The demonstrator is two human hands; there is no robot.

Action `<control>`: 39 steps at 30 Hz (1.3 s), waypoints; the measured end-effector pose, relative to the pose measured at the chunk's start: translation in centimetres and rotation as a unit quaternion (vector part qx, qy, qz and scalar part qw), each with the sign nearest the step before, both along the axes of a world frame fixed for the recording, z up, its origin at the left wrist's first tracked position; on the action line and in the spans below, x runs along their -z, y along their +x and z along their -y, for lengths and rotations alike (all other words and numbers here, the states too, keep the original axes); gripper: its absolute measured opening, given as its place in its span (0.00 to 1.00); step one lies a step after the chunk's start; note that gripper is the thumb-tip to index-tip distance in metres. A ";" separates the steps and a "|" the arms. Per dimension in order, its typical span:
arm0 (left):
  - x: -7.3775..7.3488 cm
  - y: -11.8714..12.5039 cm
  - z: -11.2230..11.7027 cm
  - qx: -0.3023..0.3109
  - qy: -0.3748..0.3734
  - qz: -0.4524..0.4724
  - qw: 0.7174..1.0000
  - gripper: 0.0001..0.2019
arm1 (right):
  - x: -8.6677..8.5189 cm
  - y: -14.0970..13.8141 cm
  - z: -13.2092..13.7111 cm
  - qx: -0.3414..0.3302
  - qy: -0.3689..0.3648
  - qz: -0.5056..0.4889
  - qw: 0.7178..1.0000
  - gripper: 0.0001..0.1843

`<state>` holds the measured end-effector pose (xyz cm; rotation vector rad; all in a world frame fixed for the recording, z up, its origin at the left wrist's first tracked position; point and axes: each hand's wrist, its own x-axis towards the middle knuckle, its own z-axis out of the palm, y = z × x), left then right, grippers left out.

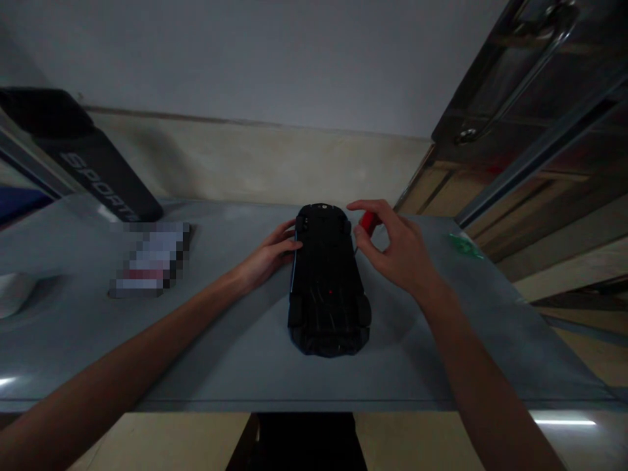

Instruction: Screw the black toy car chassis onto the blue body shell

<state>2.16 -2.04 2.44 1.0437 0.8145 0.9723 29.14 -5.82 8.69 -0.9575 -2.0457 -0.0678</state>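
Note:
A black toy car (pixel 326 261) lies wheels-up on the grey table, its underside facing me and a strip of blue body showing along its edge. My left hand (pixel 269 255) steadies it from the left, the thumb against the side and the fingers around the edge by a wheel. Beside the car's upper right wheel, my right hand (pixel 395 245) pinches a red-handled screwdriver (pixel 369 222) between thumb and fingers, the index finger extended. Its thin shaft points down next to the car; the tip is hidden.
On the left of the table (pixel 220 366) lies a blurred-out flat object (pixel 152 258). Behind it leans a dark box marked SPORT (pixel 103 170). A white object (pixel 14 291) sits at the far left, and green plastic (pixel 465 246) at the right. A wall (pixel 275 157) stands behind.

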 end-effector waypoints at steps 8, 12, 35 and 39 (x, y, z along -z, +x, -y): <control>0.1 0.1 -0.1 0.000 -0.002 0.004 1.000 0.33 | 0.4 -0.2 -0.2 0.045 -0.011 -0.021 0.999 0.10; 0.2 0.0 -0.1 -0.007 -0.008 -0.006 1.000 0.34 | 0.2 0.0 0.0 0.012 -0.012 -0.010 1.000 0.16; 0.9 -0.1 -0.4 0.009 0.008 0.012 1.000 0.35 | 0.6 -0.3 -0.2 0.034 -0.013 -0.020 0.999 0.11; 0.8 -0.1 -0.4 0.006 0.005 0.008 1.000 0.35 | 0.6 -0.3 -0.3 0.013 -0.012 -0.027 0.999 0.20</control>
